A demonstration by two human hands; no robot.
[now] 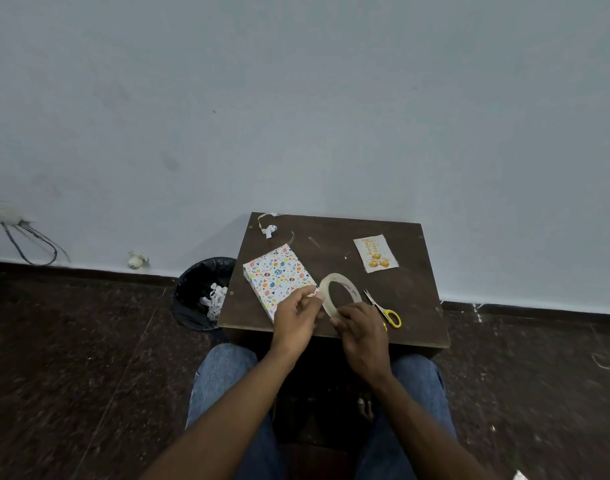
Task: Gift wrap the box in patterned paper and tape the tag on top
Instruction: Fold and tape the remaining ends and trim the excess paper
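Note:
The box (277, 277), wrapped in white paper with coloured egg prints, lies on the left half of a small dark wooden table (411, 327). A roll of clear tape (340, 294) stands on edge just right of the box. My right hand (360, 329) grips the roll's near side. My left hand (296, 315) pinches at the roll's left edge, over the box's near corner. The gift tag (376, 254), a cream card with golden balls, lies flat at the table's far right, apart from both hands.
Yellow-handled scissors (386, 311) lie right of my right hand. Paper and tape scraps (270, 230) sit at the table's far left corner. A black bin (203, 292) with paper offcuts stands on the floor left of the table. The wall rises right behind.

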